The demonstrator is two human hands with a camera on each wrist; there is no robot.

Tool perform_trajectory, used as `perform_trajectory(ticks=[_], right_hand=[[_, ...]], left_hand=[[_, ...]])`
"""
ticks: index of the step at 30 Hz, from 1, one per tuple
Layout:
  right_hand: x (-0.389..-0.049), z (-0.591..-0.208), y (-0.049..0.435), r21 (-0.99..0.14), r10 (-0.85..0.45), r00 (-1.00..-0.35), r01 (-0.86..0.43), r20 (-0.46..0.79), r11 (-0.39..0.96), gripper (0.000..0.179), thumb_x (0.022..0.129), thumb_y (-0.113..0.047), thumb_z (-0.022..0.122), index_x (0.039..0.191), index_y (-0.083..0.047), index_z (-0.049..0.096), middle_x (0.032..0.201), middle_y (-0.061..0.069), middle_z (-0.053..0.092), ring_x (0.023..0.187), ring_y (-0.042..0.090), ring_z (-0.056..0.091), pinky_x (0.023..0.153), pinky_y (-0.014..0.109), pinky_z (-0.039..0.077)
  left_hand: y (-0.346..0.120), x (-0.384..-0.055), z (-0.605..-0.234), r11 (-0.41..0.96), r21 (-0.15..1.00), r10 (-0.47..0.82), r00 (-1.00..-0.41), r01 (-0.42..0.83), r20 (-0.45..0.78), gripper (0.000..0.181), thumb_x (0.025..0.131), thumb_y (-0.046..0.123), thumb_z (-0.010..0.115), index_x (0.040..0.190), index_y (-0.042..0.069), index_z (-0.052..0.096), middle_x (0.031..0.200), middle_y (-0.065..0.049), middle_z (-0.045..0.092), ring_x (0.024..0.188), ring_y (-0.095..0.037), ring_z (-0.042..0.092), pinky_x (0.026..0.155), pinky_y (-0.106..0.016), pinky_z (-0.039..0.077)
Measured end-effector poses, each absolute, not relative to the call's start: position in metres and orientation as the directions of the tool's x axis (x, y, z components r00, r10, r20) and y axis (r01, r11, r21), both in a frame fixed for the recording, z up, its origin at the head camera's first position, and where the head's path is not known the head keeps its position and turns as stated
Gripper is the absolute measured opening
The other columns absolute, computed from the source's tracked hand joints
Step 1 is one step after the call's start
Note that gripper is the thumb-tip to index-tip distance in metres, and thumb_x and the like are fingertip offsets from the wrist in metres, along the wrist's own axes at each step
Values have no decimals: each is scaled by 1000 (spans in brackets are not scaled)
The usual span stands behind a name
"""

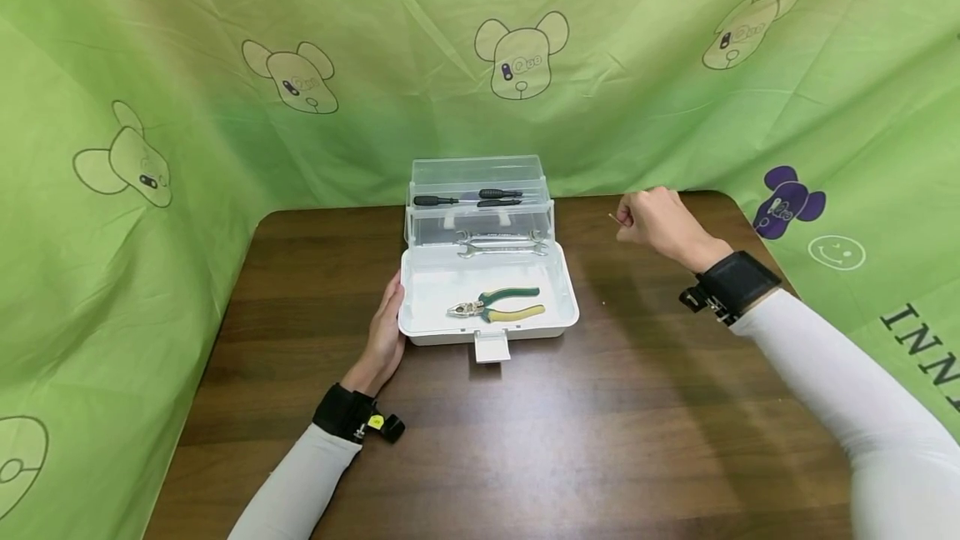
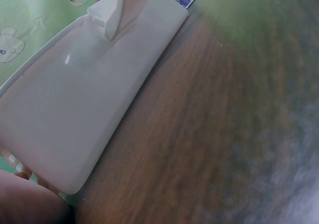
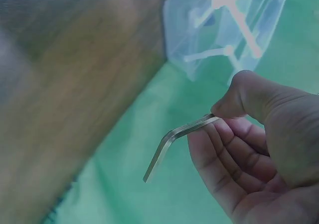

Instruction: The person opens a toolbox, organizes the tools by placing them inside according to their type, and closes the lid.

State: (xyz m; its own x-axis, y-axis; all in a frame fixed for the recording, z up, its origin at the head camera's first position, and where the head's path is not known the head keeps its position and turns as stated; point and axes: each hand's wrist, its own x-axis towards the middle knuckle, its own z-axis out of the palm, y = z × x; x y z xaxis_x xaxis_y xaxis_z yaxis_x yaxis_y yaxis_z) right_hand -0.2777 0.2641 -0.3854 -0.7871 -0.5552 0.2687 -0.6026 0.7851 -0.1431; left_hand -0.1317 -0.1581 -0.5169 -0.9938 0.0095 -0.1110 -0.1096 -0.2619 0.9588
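Observation:
A white toolbox [image 1: 525, 333] with its lid and clear trays raised stands on the table. My left hand [image 1: 384, 342] rests along the box's left side, fingers lying against the wall. Out to the right of the box, my right hand [image 1: 660, 223] is raised and pinches an L-shaped hex key [image 3: 187, 129] between thumb and forefinger. The key's short bent end sticks out free in the right wrist view. Pliers [image 1: 468, 308] with one green and one yellow handle lie on the box floor. Two open-ended wrenches [image 1: 502, 251] lie in the lower tray.
Black-handled screwdrivers [image 1: 433, 201] lie in the upper clear tray. The front latch [image 1: 492, 347] hangs forward over the brown wooden table [image 1: 465, 457]. Green printed cloth [image 1: 420, 107] hangs close behind the table and at both sides.

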Motion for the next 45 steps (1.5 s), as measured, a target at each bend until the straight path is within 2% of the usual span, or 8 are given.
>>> perform_trajectory(ticks=[5,12,18,25,32,40,45], right_hand=[[-281,-369,247,-117,-609,-746,-653,270,748,35,69,7,61,61,-18,39,61,-10,27,58,11,26,56,32,24],[-291,-351,227,-102,-644,-714,-688,275,718,31,68,8,62,62,-17,44,62,-7,33,59,13,30,59,34,30],[-302,-339,208,-124,-659,-703,-704,268,700,41,68,9,58,62,-19,29,66,-7,17,63,13,18,60,32,19],[-317,-331,185,-116,-689,-677,-730,261,674,36,74,9,59,62,-17,38,64,-5,28,61,16,28,60,34,25],[-328,-332,164,-118,-722,-643,-762,257,636,34,70,11,49,64,-18,32,67,-5,23,64,16,23,61,34,21],[-339,-336,146,-121,-744,-631,-775,220,621,35,70,11,50,63,-18,33,64,-6,23,61,16,24,59,33,21],[-346,-335,134,-100,-759,-620,-783,201,614,38,77,11,55,64,-18,36,64,-5,27,61,17,30,59,33,25]], left_hand=[[-159,-131,-516,-261,958,5,-992,-123,-127,57,118,29,23,172,13,10,178,-3,9,162,-18,7,131,-41,9],[-159,-131,-517,-259,958,15,-992,-122,-122,57,118,29,22,172,13,10,178,-3,9,162,-18,8,131,-42,9],[-159,-132,-516,-263,957,17,-993,-120,-120,57,118,29,22,172,13,10,178,-2,9,162,-17,7,131,-40,9],[-159,-132,-516,-262,959,24,-994,-110,-107,57,119,29,22,172,12,9,178,-2,9,162,-17,7,131,-40,9],[-159,-132,-516,-263,957,21,-993,-120,-119,57,119,31,22,172,14,10,178,-1,10,162,-17,8,131,-41,10],[-158,-132,-517,-288,952,11,-994,-104,-105,56,118,28,23,171,12,13,177,-3,13,162,-18,11,131,-42,11],[-158,-131,-517,-283,952,9,-993,-112,-114,57,118,29,23,171,12,12,178,-4,12,162,-18,11,131,-42,11]])
